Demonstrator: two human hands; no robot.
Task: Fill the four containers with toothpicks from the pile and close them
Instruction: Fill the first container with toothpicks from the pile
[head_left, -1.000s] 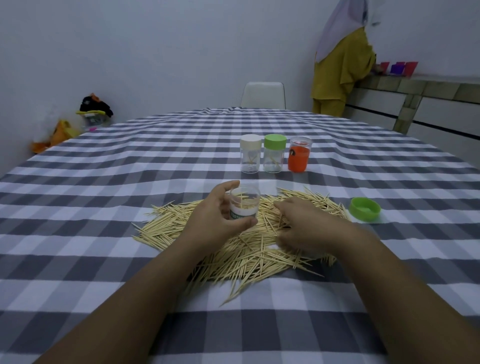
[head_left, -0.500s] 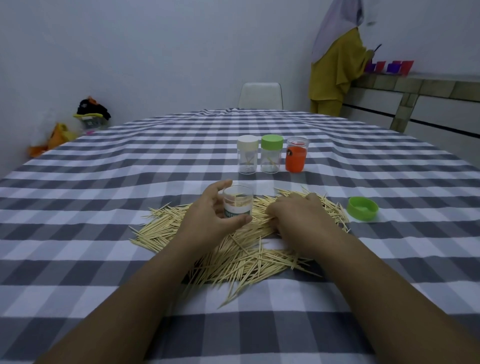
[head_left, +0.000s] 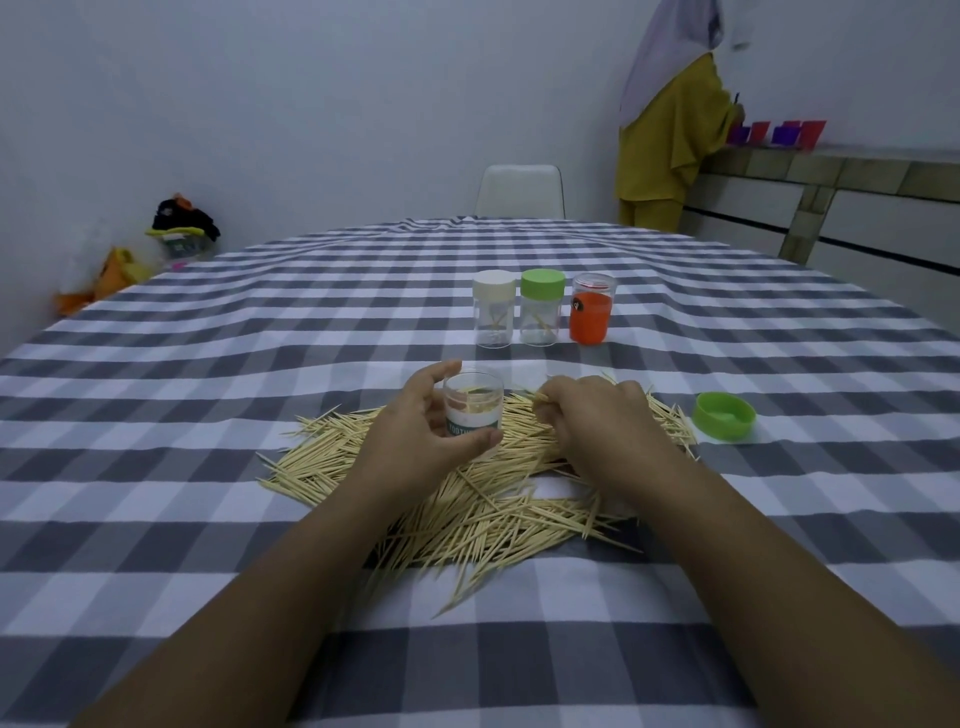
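A wide pile of toothpicks (head_left: 483, 499) lies on the checked tablecloth. My left hand (head_left: 415, 436) holds an open clear container (head_left: 474, 402) upright on the pile, with toothpicks inside it. My right hand (head_left: 597, 421) rests on the pile just right of it, fingers curled and pinching a few toothpicks. Its loose green lid (head_left: 723, 415) lies to the right. Farther back stand three containers in a row: one with a white lid (head_left: 493, 314), one with a green lid (head_left: 542, 312), and an orange one (head_left: 591, 314).
The grey and white checked table (head_left: 260, 364) stretches far back to a white chair (head_left: 521, 189). A person in yellow (head_left: 670, 140) stands at a counter at the back right. Bags lie on the floor at the back left (head_left: 182, 234).
My right hand has slid up and left over the pile toward the container and gathered toothpicks in its fingertips. My left hand keeps its hold on the container.
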